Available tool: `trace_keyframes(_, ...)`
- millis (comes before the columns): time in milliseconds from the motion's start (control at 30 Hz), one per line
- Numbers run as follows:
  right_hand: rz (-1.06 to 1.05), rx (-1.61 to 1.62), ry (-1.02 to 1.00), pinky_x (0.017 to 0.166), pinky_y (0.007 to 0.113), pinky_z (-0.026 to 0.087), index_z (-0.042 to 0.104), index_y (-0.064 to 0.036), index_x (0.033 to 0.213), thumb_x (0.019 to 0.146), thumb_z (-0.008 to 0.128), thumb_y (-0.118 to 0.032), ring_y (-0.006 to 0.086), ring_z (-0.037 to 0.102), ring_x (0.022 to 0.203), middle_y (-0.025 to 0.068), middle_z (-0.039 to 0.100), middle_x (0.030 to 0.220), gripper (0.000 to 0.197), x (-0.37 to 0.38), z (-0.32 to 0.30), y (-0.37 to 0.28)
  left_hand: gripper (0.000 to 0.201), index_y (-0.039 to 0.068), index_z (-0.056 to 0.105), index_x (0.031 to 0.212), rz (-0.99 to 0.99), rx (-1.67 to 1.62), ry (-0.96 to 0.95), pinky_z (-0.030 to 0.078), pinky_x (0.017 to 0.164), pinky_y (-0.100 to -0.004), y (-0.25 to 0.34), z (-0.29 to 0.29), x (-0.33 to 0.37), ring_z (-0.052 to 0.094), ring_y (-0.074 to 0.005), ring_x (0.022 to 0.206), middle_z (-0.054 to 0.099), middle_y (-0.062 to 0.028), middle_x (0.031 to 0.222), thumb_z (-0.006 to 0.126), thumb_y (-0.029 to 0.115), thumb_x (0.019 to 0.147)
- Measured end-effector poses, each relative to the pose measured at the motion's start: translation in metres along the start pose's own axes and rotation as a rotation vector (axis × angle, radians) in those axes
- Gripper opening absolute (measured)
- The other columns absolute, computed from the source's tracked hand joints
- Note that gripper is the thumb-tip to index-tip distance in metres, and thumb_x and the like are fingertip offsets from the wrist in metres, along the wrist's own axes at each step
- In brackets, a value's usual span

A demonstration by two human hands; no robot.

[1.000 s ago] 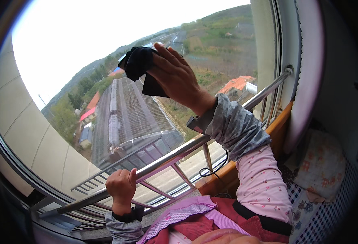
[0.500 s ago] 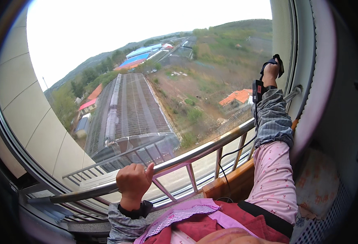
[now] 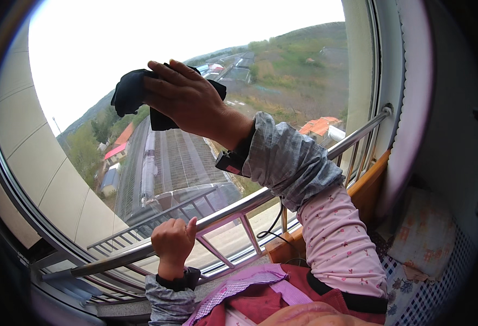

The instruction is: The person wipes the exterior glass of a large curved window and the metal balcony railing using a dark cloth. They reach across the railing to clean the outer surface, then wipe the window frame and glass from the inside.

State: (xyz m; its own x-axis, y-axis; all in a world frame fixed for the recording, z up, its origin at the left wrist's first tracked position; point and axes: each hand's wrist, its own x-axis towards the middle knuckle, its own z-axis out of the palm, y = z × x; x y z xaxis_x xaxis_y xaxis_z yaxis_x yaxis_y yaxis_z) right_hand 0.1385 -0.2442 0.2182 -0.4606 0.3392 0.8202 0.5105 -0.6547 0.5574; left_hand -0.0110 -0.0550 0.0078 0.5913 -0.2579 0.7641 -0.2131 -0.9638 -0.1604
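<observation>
My right hand (image 3: 198, 103) reaches up and across in front of the window, fingers laid over a dark, nearly black cloth (image 3: 129, 92). The cloth hangs out past the fingertips and below the palm. It appears to lie against the window pane (image 3: 299, 70), though the contact is hard to make out. Lower down, my left hand (image 3: 173, 242) is closed around the shiny metal rail (image 3: 222, 218), its thumb pointing up. Each wrist wears a dark band; a small black device (image 3: 231, 163) with a cable sits at my right wrist.
Metal bars stand below the rail, with a wooden ledge (image 3: 282, 247) behind them. A pale curtain or wall edge (image 3: 418, 108) borders the window on the right. Bedding-like fabric (image 3: 426, 239) lies at lower right. Beyond the window, far below, are roofs, fields and hills.
My right hand has swept the dark cloth from the window's right side leftward to the upper middle, and the forearm now crosses the rail. My left hand keeps its grip.
</observation>
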Motion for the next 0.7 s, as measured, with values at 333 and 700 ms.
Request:
trace_keyframes(333,0.619,0.013,0.068,0.092,0.044,0.052,0.065,-0.0035,0.116,0.099,0.058,-0.010,0.0326,0.067,0.110,0.0182,0.069,0.111,0.019,-0.128,-0.124,0.171,0.049,0.010,0.052,0.063,0.016,0.055,-0.037,0.043,0.054,-0.0447,0.003,0.000,0.005,0.058,-0.0323,0.059,0.055,-0.0086,0.064,0.062,0.041,0.100)
trace_keyframes(700,1.219,-0.168,0.043,0.083,0.027,0.052,0.062,0.0055,0.130,0.100,0.057,-0.011,0.0149,0.066,0.100,0.0113,0.067,0.115,0.035,-0.202,-0.465,0.098,0.042,0.009,0.062,0.070,0.066,0.023,-0.109,0.041,0.051,-0.0437,0.006,0.000,0.005,0.057,-0.0324,0.058,0.055,-0.0078,0.063,0.059,0.033,0.105)
